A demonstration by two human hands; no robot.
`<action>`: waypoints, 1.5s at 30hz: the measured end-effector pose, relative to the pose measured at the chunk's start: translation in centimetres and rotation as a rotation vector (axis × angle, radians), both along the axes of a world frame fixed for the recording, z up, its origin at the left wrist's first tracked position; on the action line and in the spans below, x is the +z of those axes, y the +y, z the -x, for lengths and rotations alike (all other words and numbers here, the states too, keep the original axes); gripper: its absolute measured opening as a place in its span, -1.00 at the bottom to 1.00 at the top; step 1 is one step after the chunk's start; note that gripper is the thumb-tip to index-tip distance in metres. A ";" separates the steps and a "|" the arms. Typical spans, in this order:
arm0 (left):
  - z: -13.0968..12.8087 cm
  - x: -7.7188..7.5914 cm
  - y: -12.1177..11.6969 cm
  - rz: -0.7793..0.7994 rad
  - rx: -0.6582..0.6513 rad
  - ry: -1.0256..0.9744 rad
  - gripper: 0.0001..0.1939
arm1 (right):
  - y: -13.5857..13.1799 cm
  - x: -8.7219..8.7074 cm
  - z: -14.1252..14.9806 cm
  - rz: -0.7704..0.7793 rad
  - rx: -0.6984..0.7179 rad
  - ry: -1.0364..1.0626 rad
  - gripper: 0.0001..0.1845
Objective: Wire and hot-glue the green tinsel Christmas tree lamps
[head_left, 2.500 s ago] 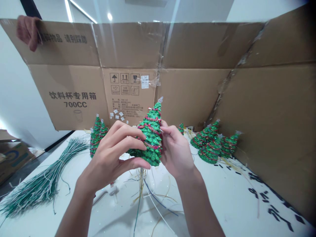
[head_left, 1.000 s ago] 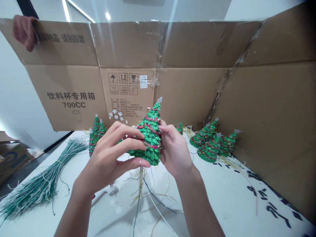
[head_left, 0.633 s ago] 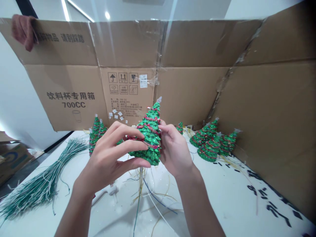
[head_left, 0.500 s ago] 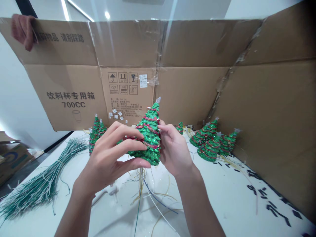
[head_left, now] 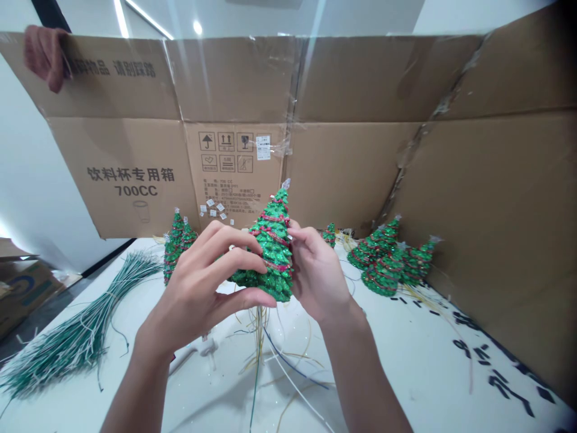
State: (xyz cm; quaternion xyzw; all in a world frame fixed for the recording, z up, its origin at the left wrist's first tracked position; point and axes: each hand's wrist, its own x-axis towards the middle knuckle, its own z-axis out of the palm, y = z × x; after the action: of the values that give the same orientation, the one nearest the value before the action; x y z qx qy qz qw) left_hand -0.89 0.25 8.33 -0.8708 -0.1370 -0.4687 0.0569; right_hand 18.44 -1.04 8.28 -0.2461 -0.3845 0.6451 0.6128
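I hold a small glittery green Christmas tree [head_left: 273,243] with red garland upright above a white table [head_left: 406,361]. My left hand [head_left: 202,288] grips its lower left side with thumb under the base and fingers curled over the branches. My right hand [head_left: 315,270] pinches the tree's right side at mid height. Thin wires [head_left: 265,355] in white, blue, green and yellow hang from the tree's base down to the table.
A bundle of green and white wires [head_left: 76,337] lies at the left. Two upright trees [head_left: 178,240] stand behind my left hand; several more trees [head_left: 387,261] lie at the right. Cardboard walls [head_left: 360,162] enclose the back and right. Another person's hand [head_left: 45,54] grips the cardboard's top left corner.
The tree has tilted slightly and turned a little in my hands; my fingers shifted a bit on it. Everything else stays put.
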 end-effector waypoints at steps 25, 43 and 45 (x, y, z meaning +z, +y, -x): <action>-0.3 -0.1 0.1 -0.001 -0.003 -0.115 -0.57 | -0.2 0.3 0.0 0.026 -0.053 0.005 -0.82; -0.4 0.0 0.0 -0.029 -0.009 -0.060 -0.70 | -0.2 0.3 0.0 0.016 -0.011 0.011 -0.77; -0.4 0.0 0.0 -0.024 -0.007 -0.053 -0.69 | -0.2 0.3 0.0 0.013 -0.004 0.014 -0.79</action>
State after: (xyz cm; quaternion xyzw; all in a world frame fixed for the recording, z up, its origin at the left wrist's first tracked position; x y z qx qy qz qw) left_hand -0.47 0.23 8.33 -0.8579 -0.1297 -0.4934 0.0617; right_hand 18.43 -1.22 8.53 -0.2462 -0.3756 0.6478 0.6153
